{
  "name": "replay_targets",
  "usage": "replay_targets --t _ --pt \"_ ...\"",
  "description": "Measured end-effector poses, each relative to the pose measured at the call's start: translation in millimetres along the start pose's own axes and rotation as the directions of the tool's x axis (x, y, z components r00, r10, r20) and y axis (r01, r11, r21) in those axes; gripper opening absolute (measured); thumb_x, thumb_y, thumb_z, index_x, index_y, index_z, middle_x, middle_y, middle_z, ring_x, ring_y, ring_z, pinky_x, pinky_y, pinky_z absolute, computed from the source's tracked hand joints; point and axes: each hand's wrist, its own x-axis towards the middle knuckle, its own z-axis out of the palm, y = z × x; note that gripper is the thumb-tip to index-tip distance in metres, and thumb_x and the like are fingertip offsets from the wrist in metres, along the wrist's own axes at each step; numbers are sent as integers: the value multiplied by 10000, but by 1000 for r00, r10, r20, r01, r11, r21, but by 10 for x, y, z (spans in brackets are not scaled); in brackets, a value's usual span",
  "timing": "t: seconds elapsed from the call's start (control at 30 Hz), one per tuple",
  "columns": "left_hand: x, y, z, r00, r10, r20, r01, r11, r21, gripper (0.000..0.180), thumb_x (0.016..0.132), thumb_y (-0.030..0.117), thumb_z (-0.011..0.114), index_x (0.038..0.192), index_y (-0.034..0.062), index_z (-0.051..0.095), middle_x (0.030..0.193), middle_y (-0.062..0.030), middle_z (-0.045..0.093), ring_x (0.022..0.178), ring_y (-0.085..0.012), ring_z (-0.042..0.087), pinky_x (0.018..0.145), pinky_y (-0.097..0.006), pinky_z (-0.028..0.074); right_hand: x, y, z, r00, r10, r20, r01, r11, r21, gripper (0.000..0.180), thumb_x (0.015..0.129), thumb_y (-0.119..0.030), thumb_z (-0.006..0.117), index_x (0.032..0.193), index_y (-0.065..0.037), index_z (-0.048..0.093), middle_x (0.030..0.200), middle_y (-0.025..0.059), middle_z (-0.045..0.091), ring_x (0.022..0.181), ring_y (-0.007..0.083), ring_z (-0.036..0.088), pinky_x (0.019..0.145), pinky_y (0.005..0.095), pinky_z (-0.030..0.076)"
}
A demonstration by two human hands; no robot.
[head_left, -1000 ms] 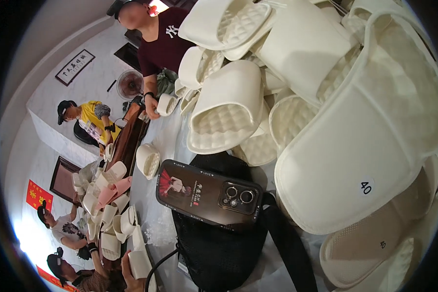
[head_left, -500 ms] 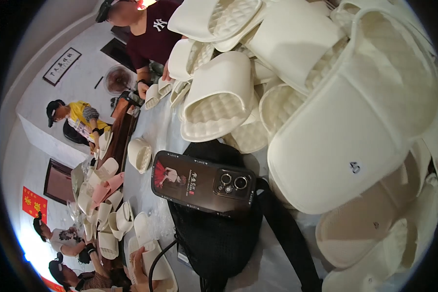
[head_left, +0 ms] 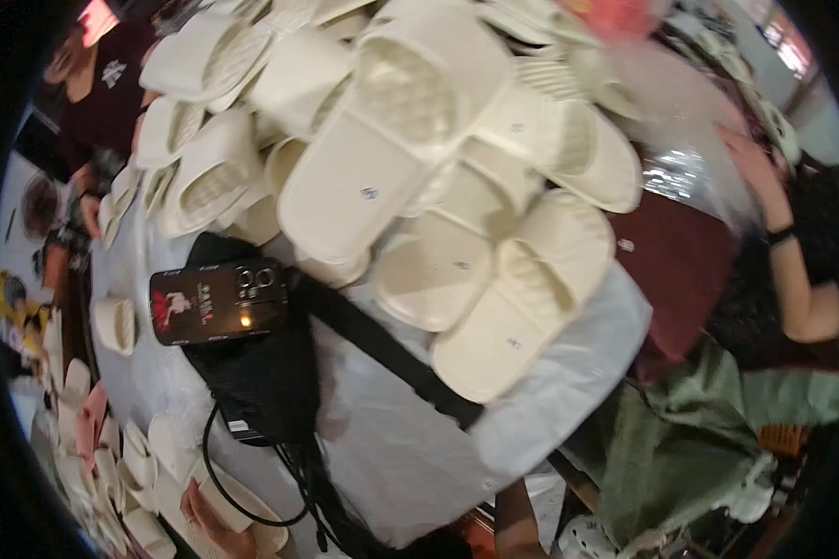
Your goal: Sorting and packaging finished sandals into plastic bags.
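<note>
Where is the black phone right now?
In the head view, the black phone lies left of centre on top of a black bag, just below and left of the pile of cream slippers on the white-covered table.

There is a single view, from a wide fisheye camera worn on the person's head. It looks steeply down and sits close over the bench (head_left: 550, 401), so the heap of cream slippers (head_left: 410, 158) fills the upper middle, with a dark phone (head_left: 216, 300) on a black bag (head_left: 261, 382) left of centre. Edges curve toward the dark rim. Other people show only at the far left and right margins.
</note>
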Motion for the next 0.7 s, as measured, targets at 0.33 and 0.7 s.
replay_targets --t 0.33,0.7 --pt "112 227 -160 989 125 -76 -131 988 -82 626 742 299 656 1240 -3 427 1167 -192 494 1069 -349 458 922 -409 361 -642 -604 934 842 78 -534 -261 925 -276 323 878 -228 463 1148 -50 467 1127 96 520 1012 219 520 810 332 443" --pt "54 77 -48 969 168 -183 -213 939 -268 635 584 99 656 1180 2 460 1094 -163 477 1054 -348 436 949 -500 267 -1563 -2603 1497 94 -944 -315 105 324 -940 439 814 -210 514 1197 -2 461 1234 183 452 1188 348 370 991 425 282"
